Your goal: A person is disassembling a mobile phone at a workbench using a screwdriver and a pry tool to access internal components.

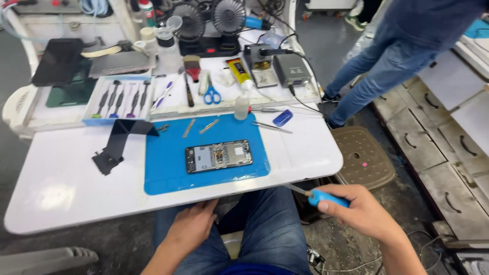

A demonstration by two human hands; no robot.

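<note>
Table (66, 173): white, it runs across in front of you, with your knees in jeans below its near edge.
Other person (392, 56): stands to your right past the table's corner, in jeans and a dark top, close to a brown plastic stool (362, 158).
Mat (168, 173): blue, lying flat on the table straight ahead of you.
Opened phone (219, 156): rests face down in the middle of the mat, back cover off, its insides showing — neither of your hands touches it.
Black cover piece (119, 142): lies bent on the table, just beside the mat's left edge.
Tool tray (119, 98): farther back on the left, a row of drivers laid in it.
Right hand (364, 211): your grip is closed round a blue-handled screwdriver (326, 197), held off the table's near right edge, tip pointing left towards the table.
Left hand (191, 229): lies flat on your left thigh, fingers loose, holding nothing — below the table edge.
</note>
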